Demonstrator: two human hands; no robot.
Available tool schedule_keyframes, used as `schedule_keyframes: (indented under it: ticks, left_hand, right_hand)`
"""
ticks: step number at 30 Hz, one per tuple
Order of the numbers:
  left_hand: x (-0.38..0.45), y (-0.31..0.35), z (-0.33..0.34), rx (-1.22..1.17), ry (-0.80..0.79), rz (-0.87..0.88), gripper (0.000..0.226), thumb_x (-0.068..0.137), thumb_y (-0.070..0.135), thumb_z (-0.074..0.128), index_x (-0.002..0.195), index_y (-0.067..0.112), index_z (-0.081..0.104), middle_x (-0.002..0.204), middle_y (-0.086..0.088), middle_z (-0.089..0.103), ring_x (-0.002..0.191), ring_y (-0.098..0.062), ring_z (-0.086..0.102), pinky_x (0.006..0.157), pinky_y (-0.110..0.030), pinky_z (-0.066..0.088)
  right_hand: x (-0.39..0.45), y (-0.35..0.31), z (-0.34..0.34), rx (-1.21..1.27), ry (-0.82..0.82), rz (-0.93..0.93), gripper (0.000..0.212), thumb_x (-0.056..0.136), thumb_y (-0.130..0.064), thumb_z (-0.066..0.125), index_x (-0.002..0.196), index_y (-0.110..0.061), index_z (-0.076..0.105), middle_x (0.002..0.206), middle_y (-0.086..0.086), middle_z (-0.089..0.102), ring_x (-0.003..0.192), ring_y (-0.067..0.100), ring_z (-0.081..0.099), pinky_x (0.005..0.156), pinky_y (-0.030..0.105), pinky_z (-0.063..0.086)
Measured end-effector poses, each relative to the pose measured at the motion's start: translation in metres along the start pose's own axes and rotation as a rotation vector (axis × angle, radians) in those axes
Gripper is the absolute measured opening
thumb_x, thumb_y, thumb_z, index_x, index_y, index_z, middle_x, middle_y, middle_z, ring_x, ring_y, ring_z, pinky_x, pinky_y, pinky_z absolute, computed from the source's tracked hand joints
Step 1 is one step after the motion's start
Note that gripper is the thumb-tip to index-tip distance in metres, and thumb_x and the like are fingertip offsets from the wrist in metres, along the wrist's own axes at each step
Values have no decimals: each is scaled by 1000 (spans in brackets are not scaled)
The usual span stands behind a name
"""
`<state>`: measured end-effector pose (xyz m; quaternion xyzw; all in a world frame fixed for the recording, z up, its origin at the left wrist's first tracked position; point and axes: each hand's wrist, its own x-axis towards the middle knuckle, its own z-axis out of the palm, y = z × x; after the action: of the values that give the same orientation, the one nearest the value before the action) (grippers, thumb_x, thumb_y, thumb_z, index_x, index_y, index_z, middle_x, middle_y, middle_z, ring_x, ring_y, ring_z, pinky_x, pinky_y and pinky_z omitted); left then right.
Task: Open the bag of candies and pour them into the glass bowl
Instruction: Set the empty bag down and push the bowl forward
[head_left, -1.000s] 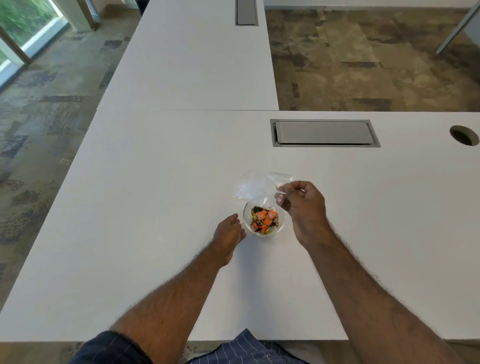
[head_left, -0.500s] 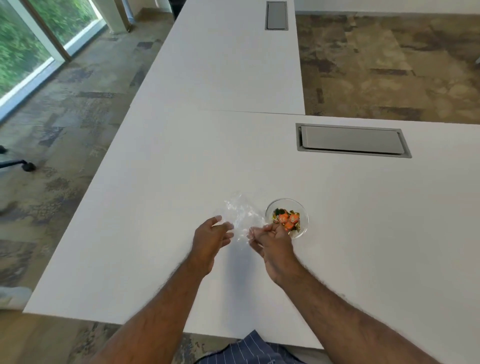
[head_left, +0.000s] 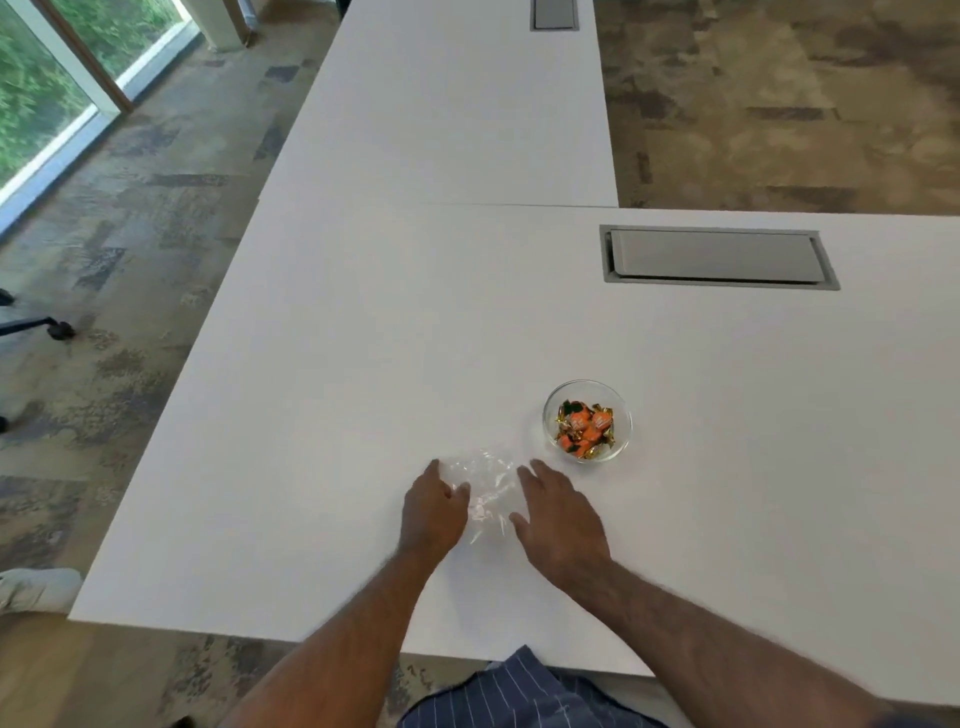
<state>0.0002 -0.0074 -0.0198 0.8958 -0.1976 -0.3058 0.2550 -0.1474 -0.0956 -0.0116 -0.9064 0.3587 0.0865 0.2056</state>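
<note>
A small glass bowl (head_left: 554, 410) stands on the white table (head_left: 363, 364) and holds several orange, green and gold wrapped candies (head_left: 584, 428). To its lower left the clear plastic bag (head_left: 485, 486) lies crumpled and flat on the table, with no candies visible in it. My left hand (head_left: 434, 506) rests at the bag's left edge, fingers spread and touching it. My right hand (head_left: 558, 514) lies palm down at the bag's right edge, fingers apart. Neither hand grips the bag.
A grey cable hatch (head_left: 719, 257) is set into the table behind the bowl, and a second one (head_left: 554, 13) sits on the adjoining table. The table's left edge drops to carpet, where a chair base (head_left: 36, 325) stands. The near edge runs just in front of my body.
My right hand carried the emptied bag from above the bowl down to the table left of it and let go. Both hands now lie open beside the flattened bag.
</note>
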Motion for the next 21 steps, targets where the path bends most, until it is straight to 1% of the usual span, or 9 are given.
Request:
schedule_keyframes:
  ticks: [1, 3, 5, 6, 8, 10, 14, 17, 21]
  left_hand:
    - [-5, -2, 3, 76, 73, 73, 58, 93, 35, 55, 142, 6, 42, 124, -14, 62, 114, -28, 60, 98, -38, 49]
    - [-17, -8, 6, 254, 172, 220, 66, 97, 45, 41, 150, 8, 28, 150, -14, 42, 136, -31, 43, 108, -41, 40]
    - [-26, -15, 11, 473, 108, 396, 67, 99, 50, 21, 156, 15, 11, 165, -7, 12, 151, -26, 15, 119, -40, 23]
    - [-29, -18, 15, 554, 45, 471, 66, 99, 51, 10, 156, 19, 1, 166, -3, -3, 153, -22, 0, 123, -40, 13]
    - [-28, -22, 21, 638, -44, 534, 66, 96, 55, -2, 154, 25, -13, 163, 4, -21, 150, -16, -18, 124, -39, 1]
    - [-26, -24, 26, 675, -88, 533, 67, 95, 58, -3, 153, 26, -19, 161, 6, -26, 148, -15, -24, 124, -39, -4]
    - [-16, -33, 27, 754, -154, 548, 71, 93, 62, -7, 151, 25, -20, 160, 6, -27, 147, -15, -25, 123, -38, -6]
    - [-8, -43, 23, 787, -184, 589, 67, 95, 60, -1, 150, 26, -20, 160, 7, -27, 147, -14, -26, 122, -37, -11]
    - [-1, -47, 21, 804, -201, 634, 67, 96, 61, -1, 152, 28, -17, 160, 8, -25, 147, -14, -26, 117, -34, -18]
  right_hand:
    - [2, 3, 4, -12, -20, -55, 64, 100, -42, 43, 154, -19, 18, 165, 4, 16, 149, 23, 21, 117, 38, 29]
    - [5, 6, 13, -66, -31, -165, 67, 102, -41, 36, 156, -20, 4, 166, -1, -5, 153, 20, 1, 122, 37, 11]
    - [7, 8, 21, -105, -13, -232, 67, 102, -39, 34, 156, -21, -2, 163, -3, -17, 152, 17, -9, 121, 36, 1]
    - [8, 9, 23, -119, 5, -244, 68, 102, -37, 34, 156, -21, -3, 161, -4, -19, 151, 16, -13, 121, 37, -1]
    - [12, 11, 28, -141, 53, -248, 68, 100, -39, 36, 156, -21, 1, 162, -3, -13, 149, 15, -13, 121, 39, 2]
    - [16, 13, 32, -162, 68, -244, 69, 99, -45, 38, 156, -20, 8, 164, -1, -2, 149, 16, -7, 120, 41, 5]
    - [17, 23, 44, -145, -14, -207, 70, 99, -53, 27, 156, -21, 4, 162, -4, -9, 151, 15, -9, 119, 39, -8]
    - [7, 27, 50, -134, 17, -170, 68, 98, -52, 29, 156, -18, 16, 163, -2, 4, 152, 16, 7, 121, 41, 2]
    - [3, 28, 53, -105, 30, -158, 68, 99, -56, 19, 157, -20, 12, 165, -2, 4, 152, 17, 3, 124, 39, 2]
